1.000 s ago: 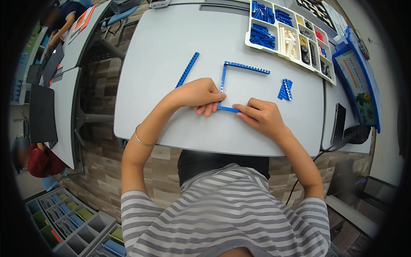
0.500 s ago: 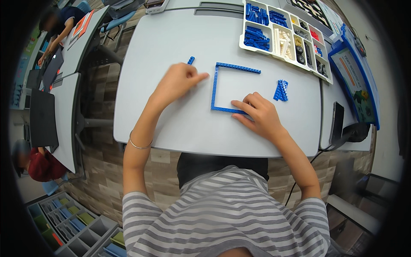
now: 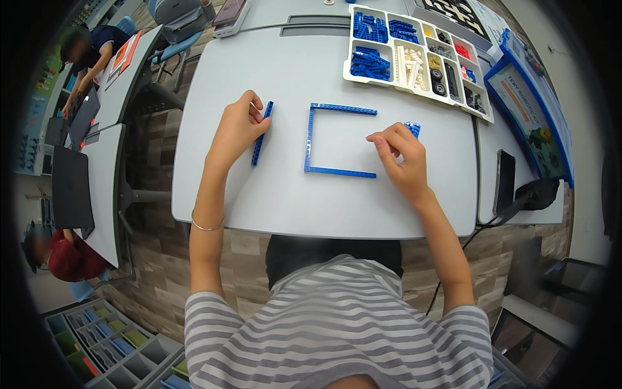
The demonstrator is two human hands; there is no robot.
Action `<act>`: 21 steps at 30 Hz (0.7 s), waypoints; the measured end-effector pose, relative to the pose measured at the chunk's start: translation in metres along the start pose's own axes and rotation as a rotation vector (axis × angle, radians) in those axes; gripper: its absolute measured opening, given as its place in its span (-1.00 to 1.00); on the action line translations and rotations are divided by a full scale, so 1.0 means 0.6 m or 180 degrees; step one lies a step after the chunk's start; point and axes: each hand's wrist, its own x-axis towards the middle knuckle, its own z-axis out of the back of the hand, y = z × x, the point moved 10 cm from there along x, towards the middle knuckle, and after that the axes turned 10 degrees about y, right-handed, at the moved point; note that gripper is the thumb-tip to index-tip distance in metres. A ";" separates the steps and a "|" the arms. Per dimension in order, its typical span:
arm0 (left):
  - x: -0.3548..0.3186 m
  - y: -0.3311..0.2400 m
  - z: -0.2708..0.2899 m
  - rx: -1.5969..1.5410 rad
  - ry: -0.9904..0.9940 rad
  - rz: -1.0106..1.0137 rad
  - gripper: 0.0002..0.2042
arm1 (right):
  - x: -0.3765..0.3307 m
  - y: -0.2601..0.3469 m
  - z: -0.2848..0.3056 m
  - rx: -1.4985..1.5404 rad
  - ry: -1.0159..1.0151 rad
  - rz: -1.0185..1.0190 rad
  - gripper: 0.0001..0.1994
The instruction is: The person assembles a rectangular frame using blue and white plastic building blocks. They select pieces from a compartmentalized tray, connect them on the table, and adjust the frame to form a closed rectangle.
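On the left of the grey-white table, my left hand (image 3: 238, 129) is closed in a pinch on a long blue building beam (image 3: 259, 146), which stands slightly tilted in the view. Right of it lies a three-sided frame of blue beams (image 3: 309, 139), open toward the right. My right hand (image 3: 407, 159) hovers off the frame's open side with its fingers curled together; nothing shows in them. Just behind that hand sit some short blue beams (image 3: 413, 127), partly hidden by it.
A white sorting tray (image 3: 389, 85) with blue, white, red and black parts stands at the back right. Beside it are a blue-rimmed box (image 3: 531, 117) and a black phone (image 3: 505, 181). Two other people sit at tables on the left, by a laptop (image 3: 84, 113).
My left hand has moved left with the long blue beam. My right hand has come off the frame's near side and shifted right, now covering part of the short beams.
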 end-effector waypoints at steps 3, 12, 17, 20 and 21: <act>-0.028 -0.056 -0.023 -0.1440 0.0570 -0.0257 -0.78 | -0.006 0.005 -0.008 0.0436 0.0096 0.0054 -0.90; -0.003 -0.201 -0.159 -0.2894 0.0997 -0.0865 -0.54 | -0.020 -0.018 -0.058 0.2031 0.0774 -0.0539 -0.83; 0.011 -0.216 -0.141 -0.1477 0.0393 -0.1464 -0.55 | -0.021 -0.062 -0.005 0.1991 0.0266 -0.1084 -0.78; -0.012 -0.248 -0.143 0.0727 0.0226 -0.2269 -0.58 | -0.022 -0.085 0.038 0.0979 -0.0146 -0.1458 -0.74; -0.019 -0.248 -0.157 0.1417 0.0264 -0.2390 -0.58 | -0.024 -0.093 0.042 0.0572 -0.0058 -0.1660 -0.72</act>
